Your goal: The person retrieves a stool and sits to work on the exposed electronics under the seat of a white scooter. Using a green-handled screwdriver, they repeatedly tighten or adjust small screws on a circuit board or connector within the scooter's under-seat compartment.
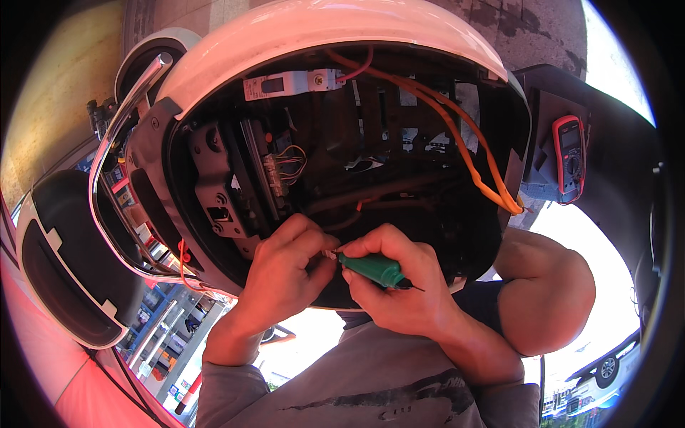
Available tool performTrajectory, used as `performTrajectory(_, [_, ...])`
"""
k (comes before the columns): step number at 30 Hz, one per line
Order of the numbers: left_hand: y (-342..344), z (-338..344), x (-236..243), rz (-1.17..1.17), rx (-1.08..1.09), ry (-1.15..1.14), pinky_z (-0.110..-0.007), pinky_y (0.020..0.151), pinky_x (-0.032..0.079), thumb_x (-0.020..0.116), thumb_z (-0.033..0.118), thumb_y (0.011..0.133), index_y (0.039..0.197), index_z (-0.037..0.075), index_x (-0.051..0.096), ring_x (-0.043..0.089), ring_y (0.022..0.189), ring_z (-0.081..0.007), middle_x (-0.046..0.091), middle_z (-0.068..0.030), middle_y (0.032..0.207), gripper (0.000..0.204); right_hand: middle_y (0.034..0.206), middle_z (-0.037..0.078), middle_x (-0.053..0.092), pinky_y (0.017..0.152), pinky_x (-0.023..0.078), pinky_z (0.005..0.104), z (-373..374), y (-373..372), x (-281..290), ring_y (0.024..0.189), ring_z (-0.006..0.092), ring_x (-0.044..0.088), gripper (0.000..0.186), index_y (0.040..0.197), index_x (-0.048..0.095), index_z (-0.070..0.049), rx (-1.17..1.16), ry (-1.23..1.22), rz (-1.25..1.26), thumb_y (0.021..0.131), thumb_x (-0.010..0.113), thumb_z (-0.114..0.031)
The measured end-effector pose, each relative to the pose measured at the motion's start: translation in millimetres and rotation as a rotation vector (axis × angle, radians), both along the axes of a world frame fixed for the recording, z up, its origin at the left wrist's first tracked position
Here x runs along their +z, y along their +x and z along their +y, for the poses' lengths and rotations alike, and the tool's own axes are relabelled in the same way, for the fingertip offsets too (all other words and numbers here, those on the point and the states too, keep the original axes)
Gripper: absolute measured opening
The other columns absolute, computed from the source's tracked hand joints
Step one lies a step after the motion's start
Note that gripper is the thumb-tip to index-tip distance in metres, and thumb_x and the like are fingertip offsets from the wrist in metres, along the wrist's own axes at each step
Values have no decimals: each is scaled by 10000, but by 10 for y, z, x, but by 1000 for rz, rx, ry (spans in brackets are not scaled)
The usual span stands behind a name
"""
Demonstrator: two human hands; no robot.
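Observation:
Over the near rim of an open scooter body [342, 27], my two hands meet. My left hand [285, 267] is closed, thumb and fingers pinching a small pale connector-like piece [330, 255]. In my right hand [403, 278] is a green bottle-shaped plastic piece [374, 269], gripped between thumb and fingers. Its narrow end touches or nearly touches the small piece. A thin dark pin or wire sticks out of its other end; I cannot make out its exact kind.
Inside the cavity are a white circuit breaker [292, 84], a wired connector block [277, 175] and a metal latch bracket [217, 185]. Thick orange cables [474, 167] hang over the right side. A red multimeter [569, 158] lies at right; a chrome rail [96, 171] curves at left.

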State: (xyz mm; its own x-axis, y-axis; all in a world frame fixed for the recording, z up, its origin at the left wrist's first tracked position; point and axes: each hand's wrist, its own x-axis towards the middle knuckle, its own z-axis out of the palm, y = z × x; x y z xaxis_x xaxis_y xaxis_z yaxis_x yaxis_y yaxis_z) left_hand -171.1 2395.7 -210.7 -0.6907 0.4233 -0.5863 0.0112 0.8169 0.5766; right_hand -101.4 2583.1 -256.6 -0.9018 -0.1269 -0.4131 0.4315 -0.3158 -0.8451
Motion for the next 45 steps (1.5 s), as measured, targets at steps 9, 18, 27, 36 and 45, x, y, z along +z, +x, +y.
performTrajectory(9, [3,19,3,2,-4,-10,-361,631,578,782,-44,736,979,43,731,708,759,-279,631,-83,927,263,822,64,727,600,512,227,-20,-14,41,727,53,673,226,1026,637,16,-12,79,9,835,754,45])
performTrajectory(18, [23,54,10,73,-70,-59,-392,602,573,771,-48,733,970,48,736,695,714,-304,627,-93,908,258,834,123,709,632,535,260,-44,-6,48,733,167,727,247,1035,633,17,22,167,78,825,759,40])
performTrajectory(27, [16,64,35,107,-89,-38,-404,588,568,772,-43,740,943,40,741,690,700,-313,616,-93,891,222,865,72,721,672,525,237,0,-44,27,793,78,681,217,1030,645,9,71,10,-98,844,750,44])
performTrajectory(36, [21,50,30,92,-62,-12,-399,585,555,766,-34,758,940,34,735,689,703,-309,614,-94,889,196,906,30,711,718,517,222,1,-69,36,847,55,649,197,1031,645,-5,53,-85,-180,861,733,41])
performTrajectory(45, [12,32,27,88,-40,30,-400,592,554,772,-28,745,931,37,717,684,714,-313,611,-91,906,205,950,86,668,761,515,298,-25,-81,14,861,165,656,237,1052,654,-24,78,-99,-87,826,712,23])
